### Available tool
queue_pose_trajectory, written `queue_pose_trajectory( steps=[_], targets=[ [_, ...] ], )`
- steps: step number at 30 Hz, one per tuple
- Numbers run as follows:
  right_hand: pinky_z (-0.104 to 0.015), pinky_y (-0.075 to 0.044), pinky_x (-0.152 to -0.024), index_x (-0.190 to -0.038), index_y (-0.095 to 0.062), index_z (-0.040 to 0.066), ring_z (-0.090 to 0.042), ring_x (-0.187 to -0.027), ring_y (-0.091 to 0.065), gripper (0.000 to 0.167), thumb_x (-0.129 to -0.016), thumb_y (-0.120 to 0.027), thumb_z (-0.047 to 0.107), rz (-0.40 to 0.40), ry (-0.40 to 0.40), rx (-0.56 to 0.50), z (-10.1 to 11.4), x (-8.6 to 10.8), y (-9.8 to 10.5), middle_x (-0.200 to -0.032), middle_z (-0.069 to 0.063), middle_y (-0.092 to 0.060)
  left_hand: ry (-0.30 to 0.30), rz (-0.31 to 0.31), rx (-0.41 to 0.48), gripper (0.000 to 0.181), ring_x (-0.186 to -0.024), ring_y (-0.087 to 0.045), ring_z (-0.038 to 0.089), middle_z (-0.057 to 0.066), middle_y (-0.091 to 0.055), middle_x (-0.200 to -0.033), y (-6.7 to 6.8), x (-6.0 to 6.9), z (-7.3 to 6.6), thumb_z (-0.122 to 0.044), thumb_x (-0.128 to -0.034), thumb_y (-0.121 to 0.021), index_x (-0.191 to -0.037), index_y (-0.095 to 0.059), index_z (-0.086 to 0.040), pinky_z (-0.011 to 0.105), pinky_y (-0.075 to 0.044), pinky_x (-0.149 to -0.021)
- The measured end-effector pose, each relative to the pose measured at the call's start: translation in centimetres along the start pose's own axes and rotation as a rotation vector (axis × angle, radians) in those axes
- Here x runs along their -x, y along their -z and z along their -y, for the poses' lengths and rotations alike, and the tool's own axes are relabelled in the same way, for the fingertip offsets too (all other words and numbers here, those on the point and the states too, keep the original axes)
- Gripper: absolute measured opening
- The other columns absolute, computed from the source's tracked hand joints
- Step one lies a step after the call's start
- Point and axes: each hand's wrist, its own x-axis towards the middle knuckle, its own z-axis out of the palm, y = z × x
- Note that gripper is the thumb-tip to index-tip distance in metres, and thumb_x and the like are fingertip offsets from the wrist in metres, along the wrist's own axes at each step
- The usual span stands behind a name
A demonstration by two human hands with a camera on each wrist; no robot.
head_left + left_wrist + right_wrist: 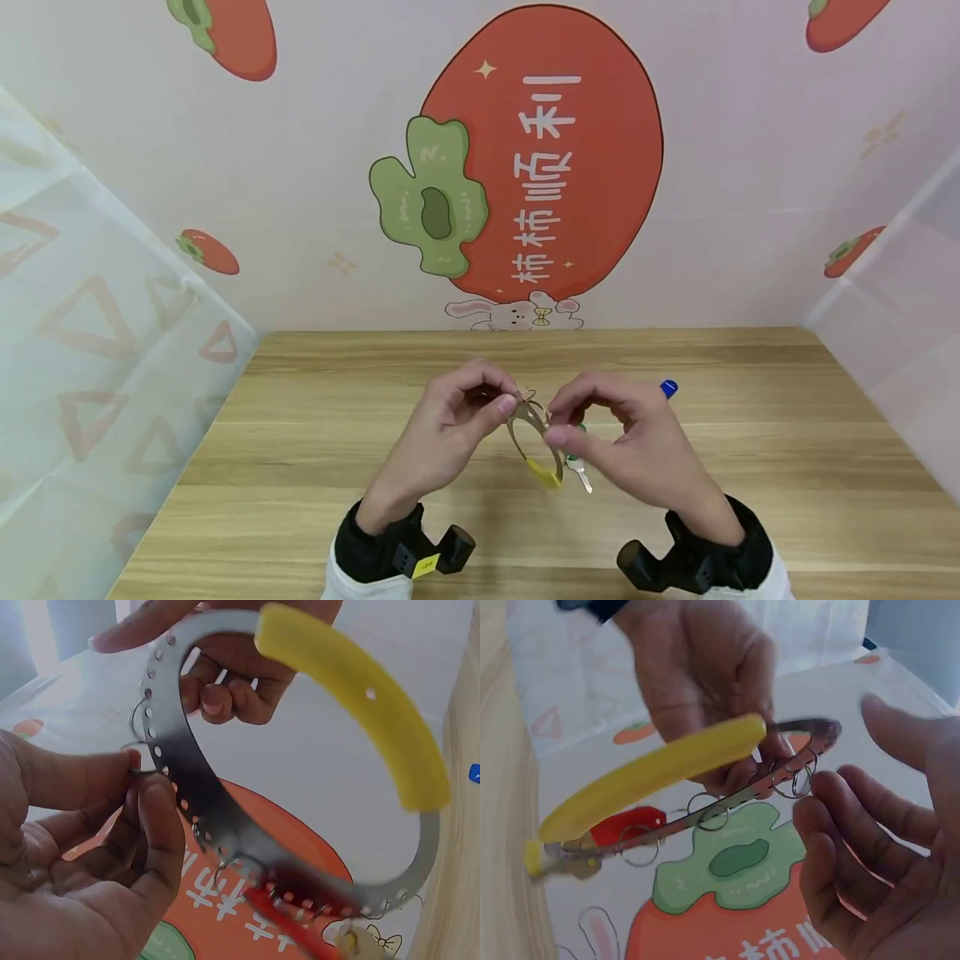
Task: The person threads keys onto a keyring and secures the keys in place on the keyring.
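Observation:
A round metal key ring holder [191,761] with a row of holes and a yellow grip [543,473] is raised between both hands. My left hand [448,437] pinches a small wire ring [142,772] at the holder's perforated edge. Around that edge my right hand [647,443] has thumb and fingers apart. In the right wrist view its fingertips lie close beside several small rings [801,780]; contact is unclear. A red tag [628,827] hangs from the holder. Below the right hand shows a silver key [581,474], its green head partly hidden; whether it hangs is unclear.
A blue object [669,388] shows beyond the right hand, partly hidden by it. The wooden table [315,400] meets a printed backdrop [322,167] at its far edge. Pale sheets [112,350] border the left and right sides.

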Motion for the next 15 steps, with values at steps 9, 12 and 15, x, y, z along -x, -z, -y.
queue_pose_trajectory(
  steps=[9,12,15],
  targets=[
    [-0.033,-0.058,-0.076,-0.103,-0.076,0.013,-0.022,-0.085,-0.067,0.021,-0.091,-0.071,-0.004,0.069,-0.243,-0.106,-1.2,-0.1,0.7,-0.097,-0.002,-0.072,-0.028,0.058,-0.014,0.006,-0.088,-0.059,0.024,0.010,-0.062,-0.097,0.1,0.1,0.2,0.000,-0.0980,-0.064,-0.102,-0.069,-0.002,0.026,-0.051,-0.077],
    [-0.032,-0.058,-0.076,-0.102,-0.076,0.012,-0.021,-0.084,-0.067,0.022,-0.090,-0.071,-0.007,0.087,-0.197,-0.116,-1.4,-0.1,0.5,-0.095,-0.003,-0.072,-0.015,0.067,-0.004,0.006,-0.086,-0.059,0.025,0.012,-0.063,-0.097,0.0,0.0,0.2,-0.001,-0.0982,-0.064,-0.102,-0.069,-0.002,0.026,-0.051,-0.076],
    [-0.030,-0.058,-0.073,-0.100,-0.075,0.012,-0.019,-0.083,-0.067,0.022,-0.090,-0.072,-0.007,0.078,-0.134,-0.082,-1.5,-0.2,0.2,-0.093,-0.005,-0.072,0.014,0.074,0.040,0.007,-0.086,-0.060,0.027,0.013,-0.063,-0.097,0.0,-0.1,0.3,-0.001,-0.0990,-0.063,-0.103,-0.068,0.000,0.027,-0.053,-0.077]
  ],
)
